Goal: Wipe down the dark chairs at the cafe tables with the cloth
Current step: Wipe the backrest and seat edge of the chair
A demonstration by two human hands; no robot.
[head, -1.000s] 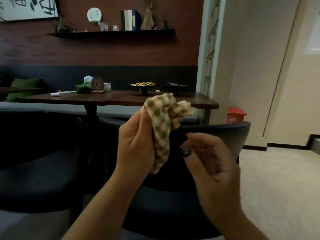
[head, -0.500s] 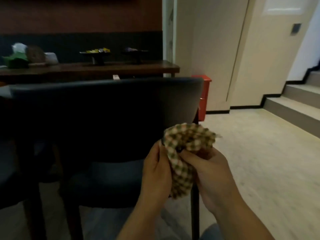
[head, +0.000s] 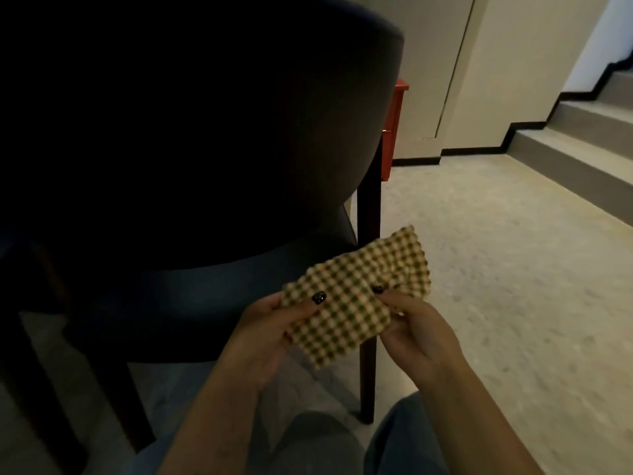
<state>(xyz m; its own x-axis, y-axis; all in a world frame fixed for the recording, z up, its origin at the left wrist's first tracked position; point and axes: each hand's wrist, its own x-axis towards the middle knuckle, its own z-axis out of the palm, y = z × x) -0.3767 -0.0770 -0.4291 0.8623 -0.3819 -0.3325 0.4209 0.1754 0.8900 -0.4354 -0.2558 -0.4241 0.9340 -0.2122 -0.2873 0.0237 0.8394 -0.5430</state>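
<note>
Both hands hold a small green-and-cream checked cloth (head: 352,299) in the air, just in front of the seat's front right corner of a dark upholstered chair with a curved back and dark wooden legs (head: 212,159). The left hand (head: 263,337) pinches the cloth's left edge, thumb on top and fingers curled beneath. The right hand (head: 421,334) pinches the right part of it, thumb and fingertips clamped on a fold. The cloth is stretched partly flat between them, with an upper flap doubled over toward the right, and it touches no part of the chair.

The step in hand looks like spreading or folding the cloth into a wiping pad. To do this well, the hands should draw the edges apart until the fabric lies smooth, then fold it into a flat pad that fits one palm, so a broad clean face meets the upholstery rather than a bunched lump. One hand can then take the pad and start at the top rim of the chair back, working downward to the seat so that loosened dust falls onto parts not yet wiped. The seat's front edge is nearest, but the back rim is the better start.

A red box-like bin (head: 394,128) stands on the pale floor (head: 496,269) behind the chair, near beige steps (head: 582,138).
</note>
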